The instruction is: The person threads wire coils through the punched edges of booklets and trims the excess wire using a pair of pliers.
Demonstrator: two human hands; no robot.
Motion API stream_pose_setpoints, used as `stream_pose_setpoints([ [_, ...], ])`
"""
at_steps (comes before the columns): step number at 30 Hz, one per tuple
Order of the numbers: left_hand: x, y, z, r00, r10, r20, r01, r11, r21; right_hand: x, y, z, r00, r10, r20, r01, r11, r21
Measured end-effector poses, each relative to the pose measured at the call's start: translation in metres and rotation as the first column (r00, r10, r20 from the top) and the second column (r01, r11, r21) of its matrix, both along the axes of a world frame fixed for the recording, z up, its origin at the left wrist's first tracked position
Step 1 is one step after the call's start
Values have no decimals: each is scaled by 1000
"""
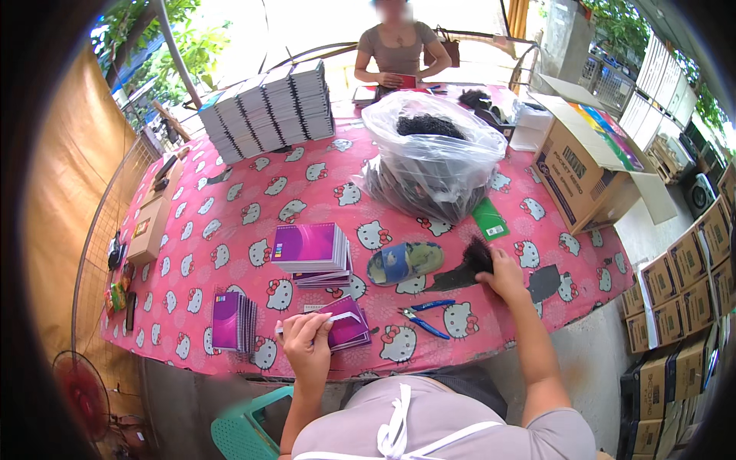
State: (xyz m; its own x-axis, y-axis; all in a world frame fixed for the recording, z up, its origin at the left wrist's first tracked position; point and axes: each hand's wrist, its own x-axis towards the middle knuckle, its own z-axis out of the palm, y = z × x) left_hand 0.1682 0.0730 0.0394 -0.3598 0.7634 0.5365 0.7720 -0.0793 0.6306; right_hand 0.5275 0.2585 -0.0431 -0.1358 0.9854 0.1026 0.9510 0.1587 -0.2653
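Note:
My left hand is closed in a pinch on a small notebook, seen nearly edge-on and largely hidden by my fingers. It is just above a low pile of purple notebooks at the table's near edge. To the right, my right hand reaches forward, fingers closed on a tuft of black spiral binding coils lying on the table. Blue-handled cutting pliers lie between my hands. Two more stacks of purple notebooks, a taller one and a standing row, are near my left hand.
A blue-green slipper lies mid-table. Behind it are a clear plastic bag full of black coils, a green card and an open carton. Tall notebook stacks stand far left. Another person works across the table.

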Motion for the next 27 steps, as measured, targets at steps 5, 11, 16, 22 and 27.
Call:
stream_pose_setpoints([
  [5,-10,-8,-18,997,27,-69,-28,1000,-12,-4,6,5,995,-32,-98,12,980,-197],
  [11,-9,-8,-24,991,67,-119,-64,997,33,24,0,10,959,49,-280,-51,999,-1],
  [16,-5,-6,-27,995,65,-81,-65,998,10,7,9,2,992,55,-113,-52,998,29],
  [22,1,0,-27,976,148,-162,-139,988,64,-31,-8,-13,998,67,-17,-65,989,134],
  [27,-8,0,-34,994,57,-98,-63,996,-57,-37,-2,-21,991,116,-63,-99,969,227],
])
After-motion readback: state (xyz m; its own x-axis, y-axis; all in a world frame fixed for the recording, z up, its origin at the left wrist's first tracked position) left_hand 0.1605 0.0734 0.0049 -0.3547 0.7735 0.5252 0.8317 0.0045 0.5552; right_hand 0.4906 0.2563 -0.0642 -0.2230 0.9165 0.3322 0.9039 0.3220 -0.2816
